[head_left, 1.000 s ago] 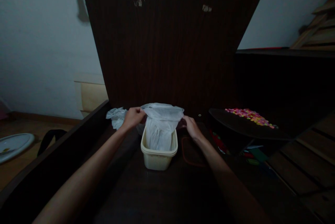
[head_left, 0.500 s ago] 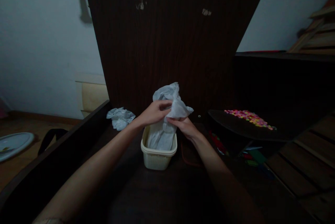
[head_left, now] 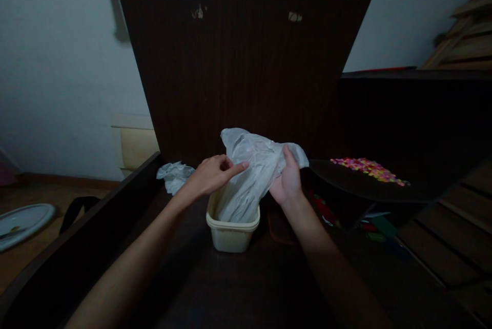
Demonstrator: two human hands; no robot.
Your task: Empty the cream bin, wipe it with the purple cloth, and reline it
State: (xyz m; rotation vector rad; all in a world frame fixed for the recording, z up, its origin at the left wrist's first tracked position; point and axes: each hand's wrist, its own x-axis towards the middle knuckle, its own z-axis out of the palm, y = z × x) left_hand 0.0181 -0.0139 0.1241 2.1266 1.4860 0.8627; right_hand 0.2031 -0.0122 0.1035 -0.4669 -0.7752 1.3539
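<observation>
A thin white plastic bag rises out of a cream plastic tub on the dark wooden surface. My right hand is wrapped round the bag's upper right side, its thumb pointing up in front. Just left of the bag is my left hand, with its thumb stretched toward the plastic and its other fingers curled and apart from the thumb. Nothing shows in the left hand. The bag's lower part lies inside the tub, whose floor is hidden.
Another crumpled bag lies at the back left by a raised board. A dark upright panel stands behind. Small pink and yellow pieces cover part of a dark shelf at right.
The bunched bag top has spread out and shifted right with my right hand. My left hand has let go of the plastic and moved left. The view has shifted slightly.
</observation>
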